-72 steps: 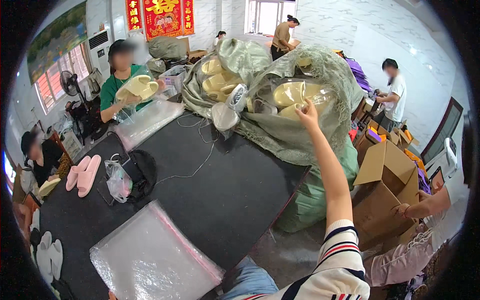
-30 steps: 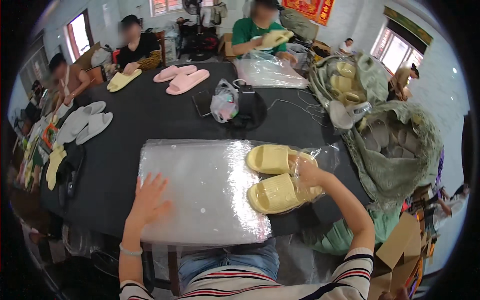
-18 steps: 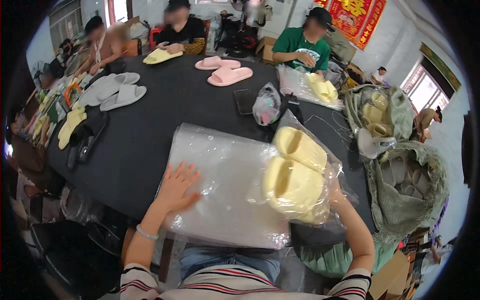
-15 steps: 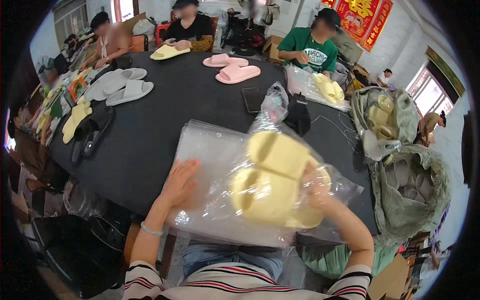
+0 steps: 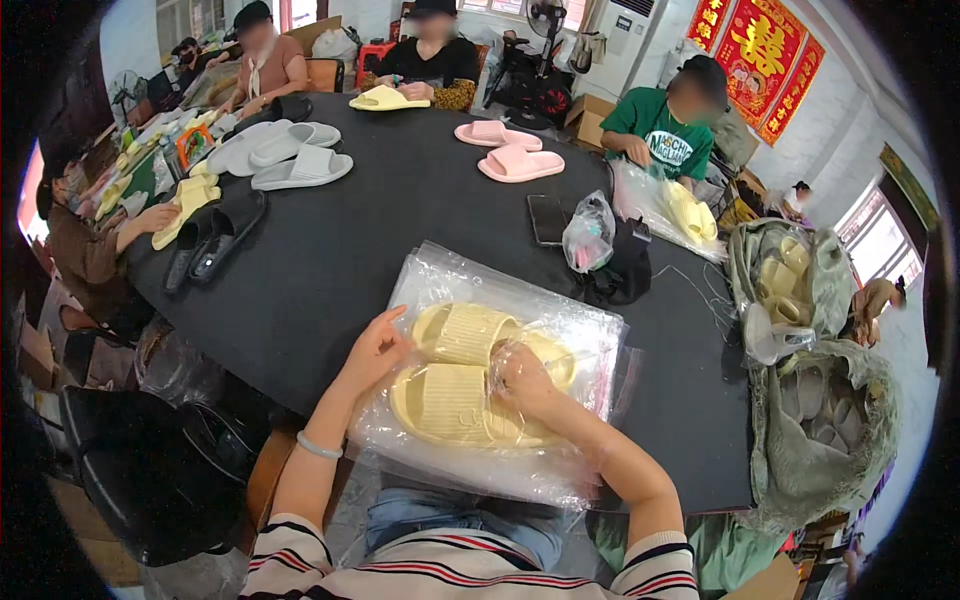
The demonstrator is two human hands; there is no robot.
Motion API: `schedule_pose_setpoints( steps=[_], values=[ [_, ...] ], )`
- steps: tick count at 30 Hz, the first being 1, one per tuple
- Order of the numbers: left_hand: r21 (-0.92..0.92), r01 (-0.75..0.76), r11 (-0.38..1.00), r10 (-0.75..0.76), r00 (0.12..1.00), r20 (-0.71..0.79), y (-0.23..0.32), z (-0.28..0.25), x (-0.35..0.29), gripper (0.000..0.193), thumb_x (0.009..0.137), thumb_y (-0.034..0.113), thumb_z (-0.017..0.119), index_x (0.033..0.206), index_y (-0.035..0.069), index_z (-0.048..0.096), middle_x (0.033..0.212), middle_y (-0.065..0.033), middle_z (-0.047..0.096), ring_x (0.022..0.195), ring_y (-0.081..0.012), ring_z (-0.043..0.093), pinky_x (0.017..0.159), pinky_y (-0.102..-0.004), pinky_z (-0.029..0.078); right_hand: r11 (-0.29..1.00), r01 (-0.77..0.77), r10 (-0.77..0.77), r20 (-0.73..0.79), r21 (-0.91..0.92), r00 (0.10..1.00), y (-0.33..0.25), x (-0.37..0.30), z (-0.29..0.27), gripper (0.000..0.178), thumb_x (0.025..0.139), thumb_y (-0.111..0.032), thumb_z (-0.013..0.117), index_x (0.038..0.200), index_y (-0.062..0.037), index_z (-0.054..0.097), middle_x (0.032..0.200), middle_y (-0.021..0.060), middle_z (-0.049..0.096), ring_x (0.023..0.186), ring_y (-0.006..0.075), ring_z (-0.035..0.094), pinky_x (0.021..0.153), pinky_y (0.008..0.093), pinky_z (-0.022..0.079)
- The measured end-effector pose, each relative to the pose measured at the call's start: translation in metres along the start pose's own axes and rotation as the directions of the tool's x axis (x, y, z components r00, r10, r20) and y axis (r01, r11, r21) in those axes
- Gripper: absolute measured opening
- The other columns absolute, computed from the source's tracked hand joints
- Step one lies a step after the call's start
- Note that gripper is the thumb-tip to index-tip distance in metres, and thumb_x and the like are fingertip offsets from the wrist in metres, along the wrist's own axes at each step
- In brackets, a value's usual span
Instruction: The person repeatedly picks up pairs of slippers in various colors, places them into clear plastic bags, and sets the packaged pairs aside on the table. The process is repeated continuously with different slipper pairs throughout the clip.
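Note:
A pair of pale yellow slippers (image 5: 455, 395) lies side by side in a clear plastic bag, over a stack of clear bags (image 5: 585, 330) at the table's near edge. My right hand (image 5: 522, 380) reaches in from the right, its fingers curled down where the two slippers meet, gripping them; the fingertips are hidden. Beside the bag's left edge, next to the slipper toes, is my left hand (image 5: 375, 350), with bent fingers apart and nothing visible in them.
Grey slippers (image 5: 305, 167), black slippers (image 5: 230, 237) and pink slippers (image 5: 520, 163) lie across the black table (image 5: 400, 200). A phone (image 5: 546, 220) and a small plastic bag (image 5: 589, 235) sit ahead. Sacks of slippers (image 5: 825, 430) stand at right. Several people work around.
The slippers have moved left and down onto the bag stack, with my right hand on them. My left hand has lifted from a flat rest on the stack. The view has shifted.

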State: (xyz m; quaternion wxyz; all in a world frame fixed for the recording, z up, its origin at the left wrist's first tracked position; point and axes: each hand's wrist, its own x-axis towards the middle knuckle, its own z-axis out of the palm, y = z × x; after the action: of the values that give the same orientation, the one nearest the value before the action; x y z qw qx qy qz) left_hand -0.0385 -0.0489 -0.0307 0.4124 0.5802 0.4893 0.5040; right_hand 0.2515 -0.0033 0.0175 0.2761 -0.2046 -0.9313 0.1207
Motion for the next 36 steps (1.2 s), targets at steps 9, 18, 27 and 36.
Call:
schedule_pose_setpoints(
  steps=[9,18,27,36],
  values=[
    [-0.040,0.017,0.999,-0.017,1.000,0.008,0.008,-0.002,-0.001,0.047,0.089,-0.003,0.060,0.135,0.002,0.048,0.076,0.0040,0.054,0.067,-0.0034,0.050,0.062,-0.0192,0.042,0.964,-0.242,0.258,0.182,-0.107,0.949,-0.008,-0.006,-0.030,0.016,0.072,-0.014,0.067,0.084,-0.0078,0.060,0.090,0.0102,0.061,0.093,0.0310,0.057,0.080,0.0400,0.048],
    [-0.070,0.093,0.993,-0.094,0.996,-0.005,0.012,0.004,-0.002,0.045,0.090,-0.005,0.058,0.133,0.003,0.050,0.075,0.0067,0.048,0.064,-0.0004,0.044,0.060,-0.0159,0.036,0.781,-0.598,0.581,-0.142,-0.182,0.802,0.006,-0.192,-0.124,0.025,0.071,-0.004,0.068,0.096,-0.0028,0.065,0.096,0.0147,0.064,0.098,0.0351,0.058,0.082,0.0426,0.050],
    [-0.120,0.149,0.982,-0.152,0.988,-0.014,0.015,0.003,-0.005,0.040,0.092,-0.003,0.057,0.131,0.003,0.053,0.078,0.0057,0.049,0.072,-0.0016,0.046,0.066,-0.0166,0.038,0.181,-0.780,0.806,-0.364,-0.599,0.467,0.002,-0.287,-0.212,0.024,0.088,-0.021,0.064,0.098,0.0006,0.065,0.095,0.0171,0.065,0.090,0.0366,0.061,0.075,0.0459,0.049],
    [-0.090,0.142,0.986,-0.145,0.989,-0.025,0.013,0.000,0.007,0.033,0.093,-0.003,0.055,0.125,0.001,0.057,0.078,0.0039,0.052,0.073,-0.0044,0.050,0.070,-0.0189,0.042,0.857,-0.470,0.460,-0.100,-0.211,0.883,-0.105,-0.126,-0.128,0.038,0.079,-0.017,0.071,0.115,-0.0091,0.066,0.099,0.0098,0.068,0.090,0.0280,0.063,0.082,0.0368,0.047]
  ],
)
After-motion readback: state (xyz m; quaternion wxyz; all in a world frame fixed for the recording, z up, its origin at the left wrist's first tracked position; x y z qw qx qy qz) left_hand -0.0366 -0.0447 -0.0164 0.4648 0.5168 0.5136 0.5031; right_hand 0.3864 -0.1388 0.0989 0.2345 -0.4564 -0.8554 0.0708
